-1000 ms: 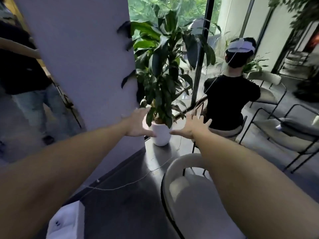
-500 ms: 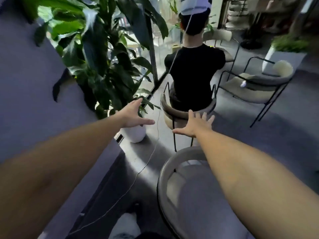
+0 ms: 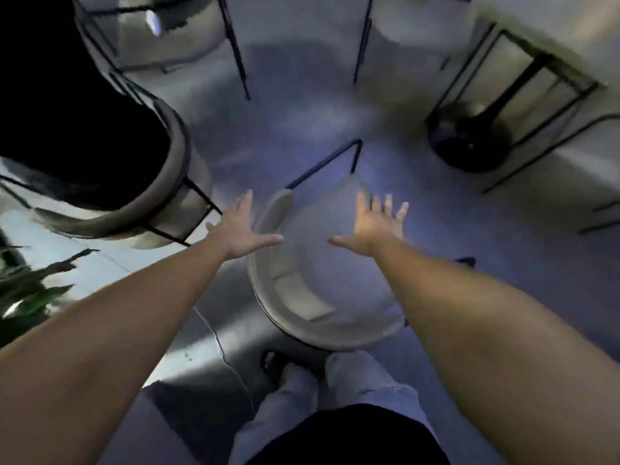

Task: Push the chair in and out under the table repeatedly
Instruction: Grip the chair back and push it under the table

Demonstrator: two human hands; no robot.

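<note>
A beige chair (image 3: 302, 297) with a curved backrest and thin black legs stands right in front of me, its back toward my legs. My left hand (image 3: 241, 229) hovers with spread fingers over the left end of the backrest, holding nothing. My right hand (image 3: 375, 226) is stretched out flat above the seat's right side, also holding nothing. Neither hand plainly touches the chair. A table with a round black base (image 3: 469, 142) and a pale top edge (image 3: 570, 35) stands at the upper right.
A person in black sits in a similar chair (image 3: 161, 182) at the upper left. More black chair legs (image 3: 235, 45) stand at the top. Plant leaves (image 3: 30, 290) are at the left edge. A thin cable (image 3: 218, 344) lies on the grey floor near my feet (image 3: 278, 364).
The view has tilted sharply down from the plant and the seated person to the chair and floor. Both hands stay open and now hang over the chair.
</note>
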